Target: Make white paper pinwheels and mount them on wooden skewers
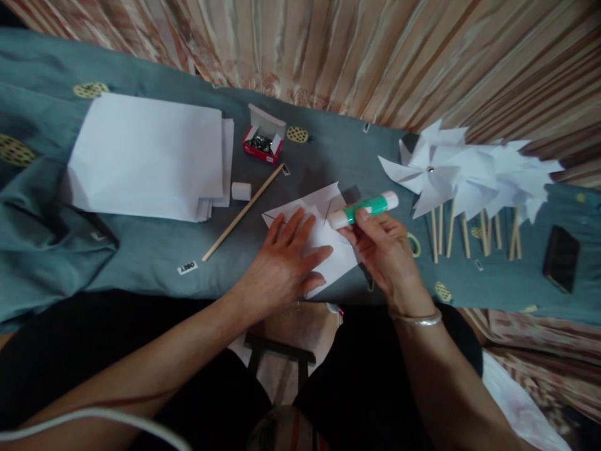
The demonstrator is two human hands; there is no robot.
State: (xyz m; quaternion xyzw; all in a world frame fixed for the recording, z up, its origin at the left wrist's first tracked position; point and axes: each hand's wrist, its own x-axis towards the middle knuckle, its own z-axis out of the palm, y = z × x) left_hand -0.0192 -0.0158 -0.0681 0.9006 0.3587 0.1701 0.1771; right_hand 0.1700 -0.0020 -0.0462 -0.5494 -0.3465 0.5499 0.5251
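The left hand [284, 266], fingers spread, presses lined paper [338, 254] near the desk's [323, 153] front edge; the right hand's [387, 250] fingers pinch a glue stick [369, 208] over it. This piece looks unfinished, a wooden stick [243, 213] loose nearby; assembled pinwheels [469, 169] lie toward the right edge, stacked sheets [150, 156] left.
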